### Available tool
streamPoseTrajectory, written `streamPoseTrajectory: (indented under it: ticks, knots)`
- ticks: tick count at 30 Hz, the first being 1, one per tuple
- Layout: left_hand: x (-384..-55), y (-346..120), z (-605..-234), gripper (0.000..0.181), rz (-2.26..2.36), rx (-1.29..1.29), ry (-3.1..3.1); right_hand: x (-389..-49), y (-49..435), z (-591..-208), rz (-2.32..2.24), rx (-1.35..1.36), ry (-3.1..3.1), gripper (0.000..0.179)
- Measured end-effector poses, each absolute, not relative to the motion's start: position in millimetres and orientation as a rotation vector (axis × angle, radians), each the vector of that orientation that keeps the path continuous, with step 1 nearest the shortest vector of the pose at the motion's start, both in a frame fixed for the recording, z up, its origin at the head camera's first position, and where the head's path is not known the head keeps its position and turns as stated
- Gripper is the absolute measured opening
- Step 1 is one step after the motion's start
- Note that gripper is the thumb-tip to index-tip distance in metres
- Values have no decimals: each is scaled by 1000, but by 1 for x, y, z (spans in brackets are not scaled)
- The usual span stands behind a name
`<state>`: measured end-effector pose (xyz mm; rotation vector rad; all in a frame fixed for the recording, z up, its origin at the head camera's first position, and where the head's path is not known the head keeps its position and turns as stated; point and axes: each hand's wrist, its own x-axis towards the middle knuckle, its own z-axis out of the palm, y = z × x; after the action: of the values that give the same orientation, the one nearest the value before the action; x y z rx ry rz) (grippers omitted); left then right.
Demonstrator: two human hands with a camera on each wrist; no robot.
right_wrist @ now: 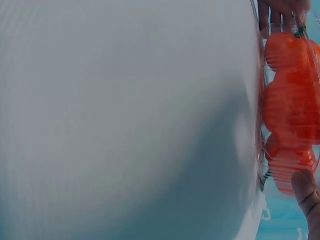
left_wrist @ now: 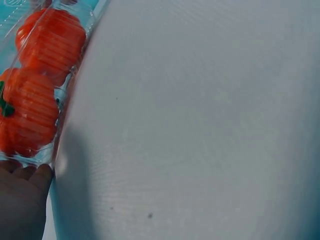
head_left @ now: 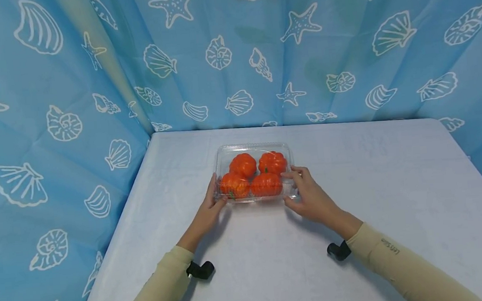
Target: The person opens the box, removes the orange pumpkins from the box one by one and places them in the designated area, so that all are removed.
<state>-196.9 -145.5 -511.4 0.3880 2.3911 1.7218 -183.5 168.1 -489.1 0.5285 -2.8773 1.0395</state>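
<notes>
A clear plastic clamshell box is on the white table in the head view. Inside it are several orange-red, ribbed, pumpkin-shaped fruits, with green stems on some. My left hand grips the box's left side, thumb at the front corner and fingers along the side. On the other side, my right hand holds the right end between thumb and fingers. The left wrist view shows fingertips of the left hand under the box's edge. In the right wrist view, the right thumb lies against the plastic.
A white cloth covers the table. Blue curtains with white shell and starfish prints hang behind it and along the left. A small black device is strapped at each wrist, over beige sleeves.
</notes>
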Motion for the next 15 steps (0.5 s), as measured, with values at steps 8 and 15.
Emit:
streamPoseTrajectory:
  ticks: [8, 15]
  knots:
    - [-197, -146, -511, 77, 1729, 414, 2380, -188, 175, -487, 991, 623, -2877, 61]
    - [-198, -147, -512, 77, 1722, 400, 2378, -188, 174, -479, 982, 587, -2932, 63]
